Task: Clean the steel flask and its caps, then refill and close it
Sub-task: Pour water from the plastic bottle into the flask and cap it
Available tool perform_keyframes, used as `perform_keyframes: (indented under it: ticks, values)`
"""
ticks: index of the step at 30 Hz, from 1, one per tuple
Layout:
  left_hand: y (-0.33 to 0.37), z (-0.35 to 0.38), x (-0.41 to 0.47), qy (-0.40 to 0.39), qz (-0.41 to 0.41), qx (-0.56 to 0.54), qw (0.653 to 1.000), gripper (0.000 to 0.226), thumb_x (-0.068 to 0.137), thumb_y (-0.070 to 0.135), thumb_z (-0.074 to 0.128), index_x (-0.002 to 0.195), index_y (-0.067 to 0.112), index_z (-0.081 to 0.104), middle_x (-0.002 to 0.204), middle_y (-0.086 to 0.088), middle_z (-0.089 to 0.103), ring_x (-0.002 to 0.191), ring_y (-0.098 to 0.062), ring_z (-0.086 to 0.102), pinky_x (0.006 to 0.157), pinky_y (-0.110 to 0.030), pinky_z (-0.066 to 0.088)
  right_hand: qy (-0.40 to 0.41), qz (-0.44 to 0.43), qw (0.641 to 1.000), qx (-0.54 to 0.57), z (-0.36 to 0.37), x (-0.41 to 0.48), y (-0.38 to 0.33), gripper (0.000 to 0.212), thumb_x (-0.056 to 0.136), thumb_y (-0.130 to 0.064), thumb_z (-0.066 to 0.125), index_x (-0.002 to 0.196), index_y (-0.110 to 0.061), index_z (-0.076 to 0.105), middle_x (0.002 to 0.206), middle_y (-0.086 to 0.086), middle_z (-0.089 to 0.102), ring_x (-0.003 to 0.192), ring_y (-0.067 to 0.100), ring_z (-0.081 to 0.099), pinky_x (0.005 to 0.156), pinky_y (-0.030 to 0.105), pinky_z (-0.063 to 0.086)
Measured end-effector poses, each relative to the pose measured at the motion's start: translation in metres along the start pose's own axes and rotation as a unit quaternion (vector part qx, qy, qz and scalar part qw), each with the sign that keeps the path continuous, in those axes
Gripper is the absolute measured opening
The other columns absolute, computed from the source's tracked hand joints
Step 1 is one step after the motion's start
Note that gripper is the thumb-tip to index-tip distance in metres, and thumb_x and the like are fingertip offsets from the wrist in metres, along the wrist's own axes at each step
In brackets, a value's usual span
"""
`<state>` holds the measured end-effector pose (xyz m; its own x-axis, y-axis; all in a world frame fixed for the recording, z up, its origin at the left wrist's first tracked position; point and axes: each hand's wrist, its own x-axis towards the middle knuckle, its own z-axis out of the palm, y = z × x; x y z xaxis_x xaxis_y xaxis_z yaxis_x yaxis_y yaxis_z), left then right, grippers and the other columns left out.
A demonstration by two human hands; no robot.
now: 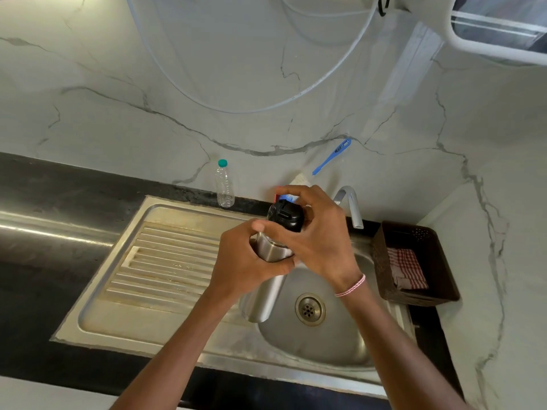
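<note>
— Two hands meet over the sink [97,318]. What is in them?
— A steel flask [263,300], tilted, held above the left rim of the basin [325,344] with its base toward the near edge. The left hand [242,261] wraps its fingers round the upper body. The right hand [322,244] curls thumb and fingers round the black cap [285,216] at the neck.
— Is the cap seated?
— Cannot tell; the hands cover the joint.
— And behind?
— A red-and-blue thing [282,196] at the back edge of the counter [44,196] is mostly hidden by the right fingers and cannot be made out. A blue brush [331,156] leans on the wall [177,84] above it, its head partly covered. A plastic bottle [225,187] stands at the back edge, and the tap [353,208] rises at the basin's back corner. A basket [381,261] holding a checked cloth [407,267] sits at the right edge.
</note>
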<state>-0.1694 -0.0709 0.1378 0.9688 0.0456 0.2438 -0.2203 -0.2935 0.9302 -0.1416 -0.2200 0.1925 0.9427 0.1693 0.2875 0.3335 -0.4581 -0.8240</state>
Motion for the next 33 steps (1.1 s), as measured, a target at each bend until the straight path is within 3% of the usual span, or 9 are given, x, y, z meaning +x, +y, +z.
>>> perform_keyframes:
  ticks: [3,6,9,13,17,19,23,28,33]
  values:
    - [-0.003,-0.002,0.0,0.004,0.0,-0.005,1.0,0.045,0.062,0.033,0.099,0.099,0.023,0.075,0.085,0.013,0.078,0.078,-0.008,0.075,0.065,-0.02,0.058,-0.109,0.018,0.985,0.134,-0.009,0.0,0.006,0.077,0.077,-0.024,0.09,0.145,-0.025,0.053,0.133,-0.004,0.063,0.115,0.019,0.068,0.098,0.042,0.057]
    - [-0.005,-0.006,0.0,-0.002,-0.001,-0.018,1.0,0.048,0.062,0.026,0.1,0.102,0.02,0.075,0.087,0.009,0.079,0.079,-0.014,0.077,0.066,-0.025,0.06,-0.164,0.026,0.957,0.239,-0.02,-0.001,0.008,0.078,0.081,0.001,0.082,0.149,-0.016,0.048,0.127,0.004,0.069,0.115,0.029,0.069,0.103,0.05,0.053]
    - [-0.003,-0.005,-0.002,-0.008,0.023,-0.014,1.0,0.049,0.06,0.033,0.098,0.101,0.021,0.075,0.087,0.01,0.078,0.078,-0.014,0.077,0.066,-0.026,0.06,-0.076,0.032,0.976,0.202,-0.013,-0.002,0.002,0.075,0.069,-0.008,0.093,0.135,-0.022,0.062,0.102,-0.001,0.068,0.098,0.029,0.074,0.091,0.05,0.06]
    - [0.001,-0.001,-0.004,0.005,0.036,-0.016,0.999,0.047,0.059,0.037,0.096,0.099,0.024,0.074,0.087,0.014,0.077,0.079,-0.009,0.075,0.066,-0.018,0.056,0.019,0.002,0.996,0.083,0.004,-0.006,0.0,0.079,0.06,-0.04,0.098,0.13,-0.036,0.061,0.106,0.005,0.059,0.093,0.026,0.072,0.079,0.042,0.063]
    - [-0.002,-0.005,-0.004,0.003,0.022,-0.03,0.999,0.049,0.061,0.034,0.096,0.103,0.018,0.075,0.086,0.01,0.078,0.077,-0.012,0.076,0.064,-0.019,0.055,-0.14,0.018,0.96,0.241,-0.014,-0.004,0.005,0.09,0.08,-0.006,0.084,0.155,-0.021,0.038,0.135,0.007,0.063,0.117,0.029,0.068,0.102,0.047,0.054]
    - [-0.004,-0.007,-0.004,-0.004,0.029,-0.036,0.999,0.05,0.061,0.035,0.095,0.103,0.018,0.075,0.086,0.007,0.078,0.078,-0.016,0.076,0.065,-0.022,0.057,-0.172,0.021,0.946,0.273,-0.021,-0.006,0.006,0.086,0.083,0.005,0.077,0.155,-0.015,0.036,0.131,0.013,0.067,0.12,0.033,0.066,0.104,0.049,0.052]
    - [-0.005,-0.004,-0.005,-0.008,0.026,-0.032,0.999,0.049,0.06,0.036,0.094,0.101,0.018,0.074,0.085,0.005,0.078,0.078,-0.019,0.076,0.065,-0.031,0.06,-0.096,0.017,0.963,0.25,-0.014,-0.006,0.001,0.075,0.07,0.002,0.089,0.136,-0.013,0.056,0.1,0.013,0.065,0.102,0.034,0.072,0.097,0.053,0.056]
    - [0.002,-0.001,-0.007,-0.003,0.037,-0.039,0.999,0.048,0.059,0.041,0.091,0.1,0.022,0.075,0.085,0.01,0.077,0.076,-0.012,0.075,0.062,-0.022,0.056,0.008,-0.001,0.985,0.171,0.002,-0.013,-0.003,0.068,0.065,-0.011,0.096,0.125,-0.019,0.064,0.089,-0.005,0.066,0.089,0.025,0.074,0.086,0.04,0.061]
    - [0.007,-0.006,-0.002,-0.101,0.055,-0.051,0.992,0.04,0.061,0.036,0.089,0.097,0.029,0.072,0.089,0.005,0.078,0.081,-0.015,0.076,0.069,-0.023,0.057,-0.177,-0.037,0.958,0.223,-0.008,-0.001,0.004,0.055,0.077,-0.012,0.083,0.126,-0.002,0.063,0.124,0.015,0.066,0.119,0.028,0.063,0.104,0.041,0.052]
